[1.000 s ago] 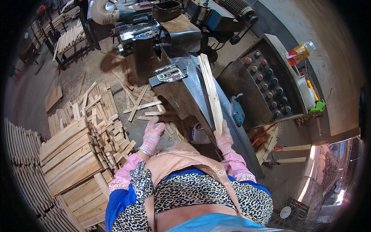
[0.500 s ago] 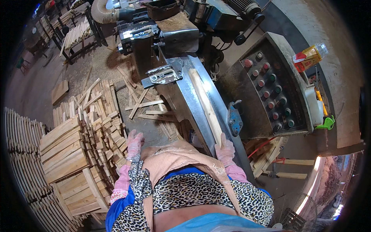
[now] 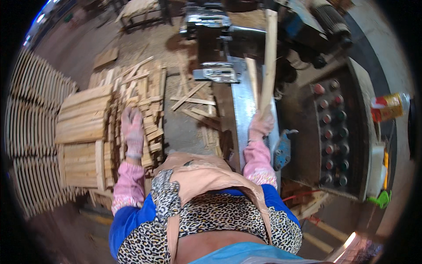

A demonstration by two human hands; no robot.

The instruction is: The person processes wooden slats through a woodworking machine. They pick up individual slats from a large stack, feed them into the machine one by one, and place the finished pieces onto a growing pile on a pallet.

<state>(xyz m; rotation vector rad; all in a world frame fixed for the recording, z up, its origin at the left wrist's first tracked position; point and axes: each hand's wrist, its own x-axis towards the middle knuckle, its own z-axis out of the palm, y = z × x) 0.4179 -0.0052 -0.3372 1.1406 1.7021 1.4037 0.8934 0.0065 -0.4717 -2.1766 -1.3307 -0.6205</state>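
Observation:
My right hand (image 3: pixel 261 126), in a pale pink glove, is closed round the near end of a long wooden strip (image 3: pixel 269 61). The strip tilts up over the machine's shiny metal bed (image 3: pixel 241 99), and its far end reaches towards the machine. Beside it another narrow wooden strip (image 3: pixel 252 77) lies along the bed. On the left, my left hand (image 3: pixel 132 125), gloved too, is over the stack of wooden pieces (image 3: pixel 151 112) with its fingers stretched forward. Nothing shows in that hand; whether it touches the stack I cannot tell.
A guide block (image 3: pixel 217 71) sits at the bed's left edge, and a blue clamp (image 3: pixel 282 152) at its right. Further right stands a button panel (image 3: pixel 332 132) with a bottle (image 3: pixel 389 107) beside it. Racked strips (image 3: pixel 39 132) line the far left; loose offcuts (image 3: pixel 191 97) litter the floor.
The view has swung to the left. My right hand now holds a strip raised off the bed, where before it was at the end of one lying flat. My left hand has moved forward over the stack.

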